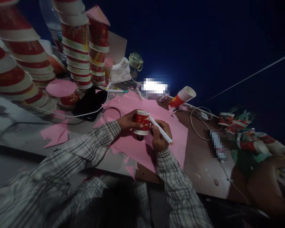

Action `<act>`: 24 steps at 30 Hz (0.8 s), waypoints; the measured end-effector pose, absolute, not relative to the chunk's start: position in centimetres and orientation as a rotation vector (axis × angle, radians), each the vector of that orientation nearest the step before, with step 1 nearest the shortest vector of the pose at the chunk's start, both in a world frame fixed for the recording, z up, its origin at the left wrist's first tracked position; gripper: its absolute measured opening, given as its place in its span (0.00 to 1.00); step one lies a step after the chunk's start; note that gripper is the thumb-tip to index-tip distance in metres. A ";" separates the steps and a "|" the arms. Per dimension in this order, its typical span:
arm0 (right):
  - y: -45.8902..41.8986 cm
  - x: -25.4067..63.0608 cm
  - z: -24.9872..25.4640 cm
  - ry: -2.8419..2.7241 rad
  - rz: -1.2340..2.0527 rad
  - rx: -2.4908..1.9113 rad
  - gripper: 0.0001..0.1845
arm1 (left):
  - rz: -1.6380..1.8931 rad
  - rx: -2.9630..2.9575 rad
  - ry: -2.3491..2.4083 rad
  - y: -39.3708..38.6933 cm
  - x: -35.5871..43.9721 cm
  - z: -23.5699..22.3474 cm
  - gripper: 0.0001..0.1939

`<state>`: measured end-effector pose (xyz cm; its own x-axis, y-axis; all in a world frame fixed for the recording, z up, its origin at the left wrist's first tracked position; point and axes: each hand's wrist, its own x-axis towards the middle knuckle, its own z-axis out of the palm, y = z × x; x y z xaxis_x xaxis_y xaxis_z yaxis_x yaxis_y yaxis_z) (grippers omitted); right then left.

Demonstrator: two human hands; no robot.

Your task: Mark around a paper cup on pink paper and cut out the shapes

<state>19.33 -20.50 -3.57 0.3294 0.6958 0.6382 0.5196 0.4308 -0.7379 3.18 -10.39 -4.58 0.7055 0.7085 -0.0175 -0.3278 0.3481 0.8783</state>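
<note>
My left hand (127,121) is closed around a small red paper cup (142,123) with white bands at its top and bottom and gold print on its side. My right hand (161,139) grips a white marker (161,131), slanted so that its upper end meets or nearly meets the cup's right side. An orange tip shows at the marker's lower end. Both hands are over a large sheet of pink paper (178,136) on the table. Right below the cup is a dark ring shape, partly hidden, which I cannot make out.
Tall stacks of red-and-white paper cups (76,47) rise at the left. A black phone-like object (91,103) and a white cable lie near them. A leaning cup stack (181,96) stands behind, right. At far right, another person's arm (266,180) is near more cups (249,142).
</note>
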 end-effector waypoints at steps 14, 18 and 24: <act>-20.4 19.2 -3.3 -1.332 0.126 -1.188 0.11 | 0.689 1.028 0.448 -10.5 3.1 -4.5 0.42; -20.4 19.1 -3.2 -1.348 0.123 -1.185 0.11 | 0.698 1.017 0.451 -10.5 3.1 -4.5 0.42; -20.4 19.1 -3.1 -1.344 0.144 -1.205 0.12 | 0.691 1.011 0.440 -10.4 3.2 -4.7 0.42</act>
<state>19.07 -20.40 -3.14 0.3102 0.6887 0.6553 0.5337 0.4442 -0.7196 3.22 -10.45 -4.68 0.7092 0.7046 -0.0227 -0.3193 0.3497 0.8808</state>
